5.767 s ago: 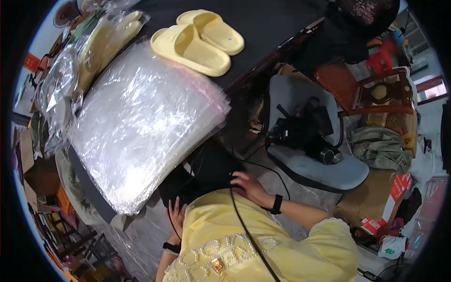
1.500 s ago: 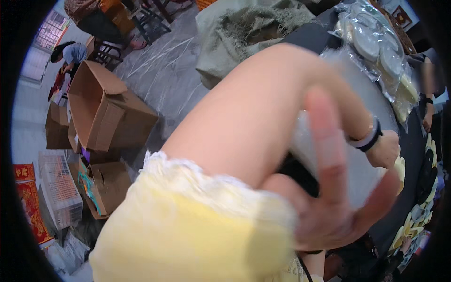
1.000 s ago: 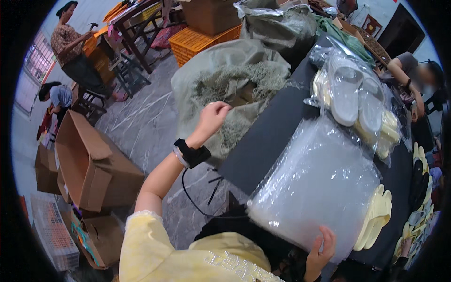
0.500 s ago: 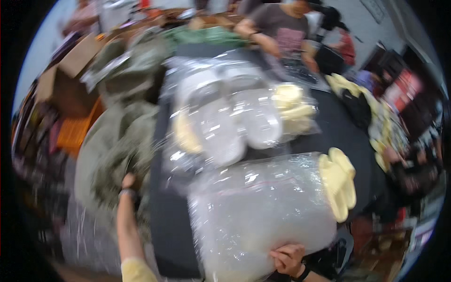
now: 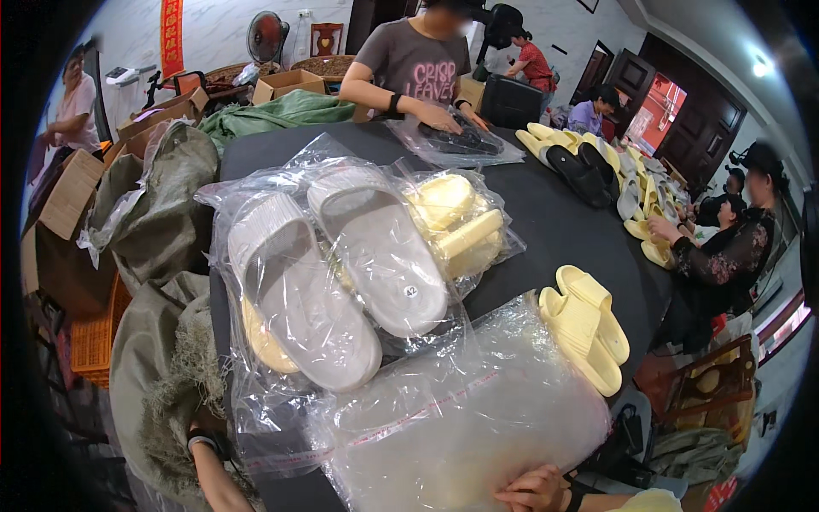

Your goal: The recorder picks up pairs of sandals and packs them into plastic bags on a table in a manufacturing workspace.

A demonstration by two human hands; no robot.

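Stack of clear plastic bags [image 5: 478,418] on the near part of the dark table [image 5: 559,235]. Right hand [image 5: 533,489] at its near edge, much as half a second ago: fingers bent, close together; whether they pinch a bag, cannot tell. Yellow slippers [image 5: 573,334] at the stack's right edge. Bagged grey slippers [image 5: 375,243] by its far edge, sharper than in the blurred earlier view. Left hand [image 5: 203,418], above the sack [image 5: 141,367] a second ago, now down in its frayed mouth; fingers hidden, grip unreadable. Both forearms cut off by the lower edge.
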